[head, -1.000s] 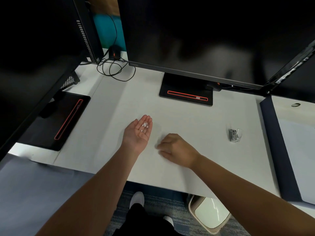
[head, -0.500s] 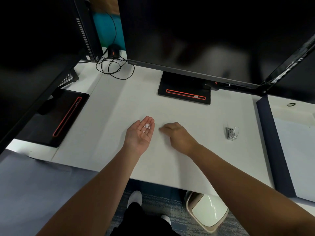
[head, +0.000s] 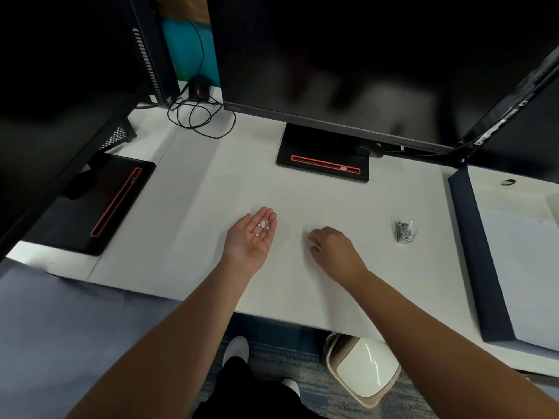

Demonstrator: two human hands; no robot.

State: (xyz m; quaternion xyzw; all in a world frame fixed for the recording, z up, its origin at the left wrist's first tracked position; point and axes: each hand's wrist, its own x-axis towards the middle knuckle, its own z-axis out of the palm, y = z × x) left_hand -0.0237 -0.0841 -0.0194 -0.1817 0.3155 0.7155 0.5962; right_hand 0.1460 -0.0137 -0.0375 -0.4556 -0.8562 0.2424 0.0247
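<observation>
Pieces (head: pixel 262 226), white, small and round, lie in a loose cluster on the left hand (head: pixel 252 237). Most are bunched on the fingers, and one or two sit lower, toward the palm. They look like tiny flat discs or tablets, though at this size their exact form is hard to make out.

The left hand is released, palm up, with fingers straight and together, pointing toward 1 o'clock. Its back is on or just above the white surface (head: pixel 332 201); I cannot tell which.

The right hand (head: pixel 331 252) lies at 3 o'clock from the left one, near it but apart. Its knuckles are up and its fingers are curled under, tips down at the surface. The fingertips are hidden beneath the hand, so I cannot tell whether it pinches anything or is merely clenched.

Further out at 3 o'clock, well apart from the right hand, a small clear cup (head: pixel 406 231) with metal bits inside sits on the surface. At 12 o'clock from the hands is a black monitor base (head: pixel 323 155) with a red-outlined slot, under a wide dark monitor (head: pixel 348 55). A second black base (head: pixel 106 201) with a red slot lies at 9 o'clock, at the surface's left edge. A black cable (head: pixel 199 119) is coiled at 11 o'clock. Below the near edge, at 5 o'clock, a beige bin (head: pixel 363 370) with a pale lid stands on the floor.
</observation>
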